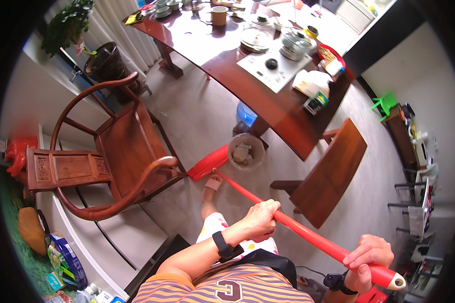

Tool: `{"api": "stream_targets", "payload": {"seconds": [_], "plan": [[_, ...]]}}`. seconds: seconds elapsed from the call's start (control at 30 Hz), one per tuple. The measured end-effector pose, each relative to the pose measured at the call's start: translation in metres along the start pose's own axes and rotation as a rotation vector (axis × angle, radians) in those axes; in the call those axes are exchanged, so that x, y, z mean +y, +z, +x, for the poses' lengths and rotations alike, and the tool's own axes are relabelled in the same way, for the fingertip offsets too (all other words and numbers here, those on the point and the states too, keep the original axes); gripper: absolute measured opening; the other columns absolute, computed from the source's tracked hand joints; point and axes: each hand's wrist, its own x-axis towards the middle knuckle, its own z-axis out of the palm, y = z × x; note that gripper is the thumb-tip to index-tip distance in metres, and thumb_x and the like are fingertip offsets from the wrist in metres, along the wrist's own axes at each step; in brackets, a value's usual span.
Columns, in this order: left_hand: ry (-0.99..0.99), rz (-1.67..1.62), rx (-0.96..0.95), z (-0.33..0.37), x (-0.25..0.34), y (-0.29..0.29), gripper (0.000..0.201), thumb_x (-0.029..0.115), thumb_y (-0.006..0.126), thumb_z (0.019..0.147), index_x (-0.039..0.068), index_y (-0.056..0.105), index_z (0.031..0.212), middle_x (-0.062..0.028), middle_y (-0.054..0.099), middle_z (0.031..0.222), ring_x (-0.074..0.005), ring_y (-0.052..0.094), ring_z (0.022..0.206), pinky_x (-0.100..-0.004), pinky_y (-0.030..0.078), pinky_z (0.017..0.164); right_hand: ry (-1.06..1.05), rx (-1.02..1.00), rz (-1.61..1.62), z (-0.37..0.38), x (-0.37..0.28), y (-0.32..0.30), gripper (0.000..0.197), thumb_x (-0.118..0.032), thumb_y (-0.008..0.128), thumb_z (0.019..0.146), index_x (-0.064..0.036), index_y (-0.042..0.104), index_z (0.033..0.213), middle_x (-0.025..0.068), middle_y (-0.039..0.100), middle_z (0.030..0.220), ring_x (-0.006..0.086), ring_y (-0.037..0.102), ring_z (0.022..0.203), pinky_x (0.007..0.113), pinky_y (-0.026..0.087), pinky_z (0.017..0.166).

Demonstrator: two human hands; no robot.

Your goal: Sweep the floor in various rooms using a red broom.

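Note:
A long red broom (308, 233) slants across in front of me, its pale end with a hanging hole at the lower right. My left hand (261, 220) is wrapped round the middle of the handle. Near the top end, my right hand (371, 256) grips it too. The wide red broom head (207, 163) rests on the floor by my sandalled foot, between the armchair and a round waste bin (246, 162). Something crumpled and pale lies in the bin, which stands against the head's right end.
A dark red wooden table (227, 83) with a tea set and a hot plate stands ahead. On the left is a wooden armchair (131, 146), on the right a wooden bench (333, 177). A blue water bottle (246, 115) sits under the table. A potted plant (103, 63) stands far left.

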Motion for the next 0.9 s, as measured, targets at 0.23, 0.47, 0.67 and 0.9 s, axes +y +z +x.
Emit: {"api": "stream_targets", "payload": {"seconds": [0.23, 0.47, 0.67, 0.9], "plan": [[0.193, -0.036, -0.412, -0.032, 0.067, 0.083, 0.012, 0.01, 0.056, 0.07, 0.001, 0.048, 0.073, -0.0186, 0.055, 0.072, -0.0393, 0.055, 0.075, -0.045, 0.043, 0.062, -0.07, 0.173, 0.125, -0.079, -0.035, -0.1, 0.022, -0.023, 0.053, 0.069, -0.01, 0.044, 0.054, -0.0014, 0.048, 0.048, 0.0078, 0.03, 0.041, 0.023, 0.022, 0.046], [0.227, -0.03, -0.527, -0.029, 0.117, 0.115, 0.015, 0.014, 0.058, 0.073, 0.002, 0.051, 0.079, -0.0178, 0.058, 0.077, -0.0369, 0.056, 0.078, -0.0438, 0.045, 0.065, 0.099, 0.302, 0.543, -0.101, -0.055, -0.113, 0.031, -0.023, 0.062, 0.079, -0.008, 0.041, 0.061, -0.0018, 0.047, 0.05, 0.0077, 0.041, 0.044, 0.019, 0.034, 0.041], [0.506, -0.043, -0.525, -0.031, 0.168, 0.096, 0.017, 0.013, 0.057, 0.075, 0.001, 0.046, 0.081, -0.0181, 0.055, 0.079, -0.0384, 0.055, 0.075, -0.0449, 0.045, 0.065, -0.302, 0.387, 0.474, -0.096, -0.119, -0.114, 0.03, -0.007, 0.06, 0.079, -0.0103, 0.038, 0.059, -0.0041, 0.04, 0.042, 0.0028, 0.037, 0.033, 0.013, 0.039, 0.035], [0.512, 0.137, -0.263, 0.055, 0.151, 0.097, 0.02, 0.004, 0.061, 0.062, 0.004, 0.049, 0.078, -0.0139, 0.054, 0.081, -0.035, 0.056, 0.077, -0.0433, 0.046, 0.066, -0.223, 0.495, -0.002, -0.101, -0.058, -0.06, 0.028, -0.027, 0.057, 0.084, -0.0097, 0.04, 0.07, -0.0029, 0.041, 0.049, 0.012, 0.036, 0.039, 0.026, 0.032, 0.041]]}}
